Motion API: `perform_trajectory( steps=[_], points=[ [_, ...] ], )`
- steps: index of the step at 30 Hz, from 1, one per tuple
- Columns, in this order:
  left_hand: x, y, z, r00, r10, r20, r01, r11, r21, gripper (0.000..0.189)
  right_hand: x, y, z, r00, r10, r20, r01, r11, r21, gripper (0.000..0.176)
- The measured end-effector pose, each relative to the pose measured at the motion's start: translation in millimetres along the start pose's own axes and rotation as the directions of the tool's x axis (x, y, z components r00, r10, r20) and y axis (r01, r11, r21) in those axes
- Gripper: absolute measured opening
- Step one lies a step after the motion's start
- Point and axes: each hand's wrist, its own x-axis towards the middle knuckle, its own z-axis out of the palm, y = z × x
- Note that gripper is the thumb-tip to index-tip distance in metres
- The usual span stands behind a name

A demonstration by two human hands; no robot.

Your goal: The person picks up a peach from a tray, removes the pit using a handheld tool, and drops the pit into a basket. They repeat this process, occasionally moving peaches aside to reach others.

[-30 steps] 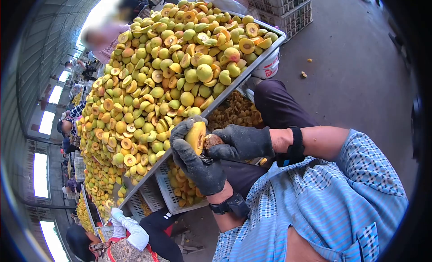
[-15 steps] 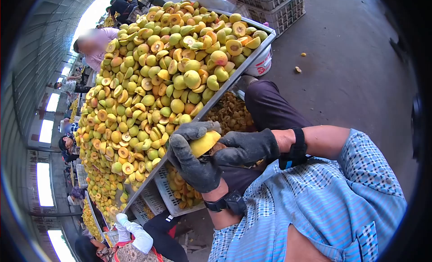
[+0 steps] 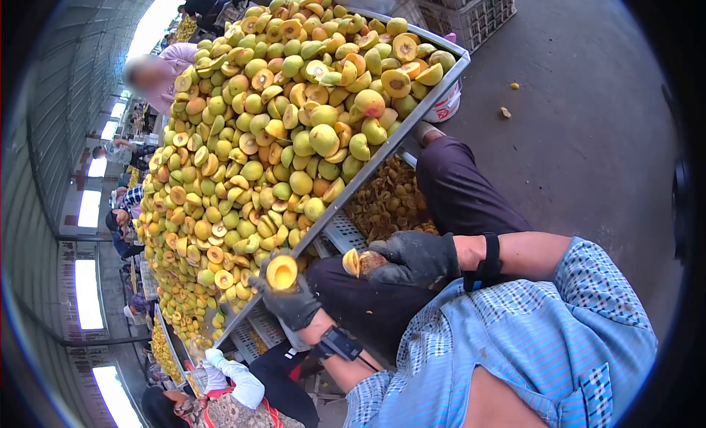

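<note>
My left hand (image 3: 292, 304), in a dark glove, holds a yellow peach half (image 3: 282, 272) with its hollowed cut face turned up, close to the table's metal edge. Over my lap, my right hand (image 3: 421, 259), gloved too, is closed round a rough brown thing (image 3: 373, 262) whose kind I cannot tell. A yellow fruit piece (image 3: 351, 262) sits at the end of it. Beside both hands, a big heap of halved peaches (image 3: 250, 145) covers the metal-edged table (image 3: 382, 137).
Brown scraps (image 3: 390, 196) fill a container below the table edge, near a white slotted crate (image 3: 343, 232). A white bucket (image 3: 446, 104) stands by the table corner, with stacked crates (image 3: 471, 16) behind. Another person (image 3: 235, 391) sits at lower left; more people work farther off.
My hands have moved apart. The left went down and left with the peach half, now cut face up; the right draws away with a fruit piece at its fingertips. The view shifted slightly.
</note>
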Motion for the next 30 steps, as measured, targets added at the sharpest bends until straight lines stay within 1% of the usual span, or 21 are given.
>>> perform_trajectory(
  steps=[1,2,3,4,6,7,9,11,12,13,16,17,19,20,21,22,24,25,26,28,30],
  points=[
    [-5,12,-11,0.989,0.144,0.012,-0.143,0.967,0.209,0.059,3,6,-6,0.964,0.25,0.089,-0.216,0.934,-0.284,0.04],
    [-9,29,-9,0.982,0.128,-0.141,-0.071,0.932,0.356,0.061,6,9,-12,0.86,0.501,0.098,-0.37,0.745,-0.555,0.043],
    [11,9,-53,0.909,0.373,0.183,-0.364,0.505,0.782,0.062,1,12,-16,0.866,0.489,0.107,-0.385,0.787,-0.481,0.046],
    [16,20,-39,0.996,0.069,-0.061,-0.051,0.963,0.265,0.06,-1,11,-12,0.883,0.469,0.02,-0.424,0.817,-0.39,0.045],
    [26,36,-15,0.986,0.126,0.109,-0.139,0.983,0.124,0.053,4,11,-13,0.92,0.391,-0.007,-0.362,0.846,-0.392,0.056],
    [36,34,0,0.987,0.124,0.105,-0.137,0.984,0.118,0.053,5,9,-14,0.92,0.393,-0.006,-0.363,0.843,-0.398,0.056],
    [65,28,37,0.92,0.264,0.291,-0.361,0.86,0.361,0.049,6,2,-19,0.932,0.361,-0.021,-0.34,0.852,-0.398,0.055],
    [87,19,88,0.823,0.337,0.458,-0.529,0.749,0.399,0.049,1,-4,-22,0.907,0.421,-0.014,-0.39,0.827,-0.404,0.055],
    [95,13,114,0.737,0.392,0.551,-0.619,0.719,0.316,0.049,-5,-6,-25,0.874,0.486,-0.001,-0.445,0.8,-0.402,0.055],
    [91,15,141,0.718,0.35,0.602,-0.614,0.725,0.312,0.05,-13,-10,-27,0.89,0.456,-0.024,-0.428,0.813,-0.395,0.055],
    [96,-21,210,0.497,0.455,0.739,-0.827,0.507,0.244,0.054,-27,-17,-36,0.857,0.507,-0.089,-0.5,0.779,-0.378,0.059],
    [96,-29,217,0.494,0.464,0.735,-0.825,0.516,0.229,0.054,-31,-22,-41,0.844,0.524,-0.112,-0.526,0.768,-0.366,0.057],
    [93,-40,229,0.542,0.422,0.727,-0.79,0.55,0.27,0.057,-38,-37,-45,0.845,0.503,-0.181,-0.535,0.784,-0.316,0.054],
    [91,-41,223,0.63,0.456,0.629,-0.672,0.725,0.148,0.056,-40,-42,-48,0.848,0.473,-0.239,-0.525,0.811,-0.259,0.051],
    [77,-20,215,0.763,0.322,0.561,-0.394,0.919,0.008,0.051,-42,-42,-52,0.847,0.472,-0.244,-0.526,0.807,-0.266,0.051],
    [57,10,202,0.843,0.135,0.52,-0.07,0.987,-0.143,0.048,-43,-40,-54,0.848,0.47,-0.244,-0.514,0.842,-0.166,0.048],
    [28,32,169,0.834,0.071,0.547,0.149,0.925,-0.349,0.048,-39,-29,-49,0.859,0.473,-0.194,-0.49,0.87,-0.051,0.046],
    [11,48,155,0.813,0.064,0.579,0.098,0.965,-0.245,0.053,-31,-21,-45,0.882,0.426,-0.202,-0.447,0.892,-0.07,0.045],
    [-1,45,142,0.822,0.001,0.57,0.206,0.932,-0.299,0.056,-23,-17,-41,0.902,0.376,-0.211,-0.401,0.912,-0.09,0.044],
    [-20,46,122,0.814,-0.111,0.57,0.452,0.736,-0.503,0.06,-6,-20,-28,0.914,0.377,-0.152,-0.391,0.918,-0.075,0.043],
    [-43,56,111,0.836,-0.219,0.502,0.505,0.665,-0.55,0.064,9,-19,-11,0.939,0.287,-0.189,-0.307,0.948,-0.088,0.042]
  ],
)
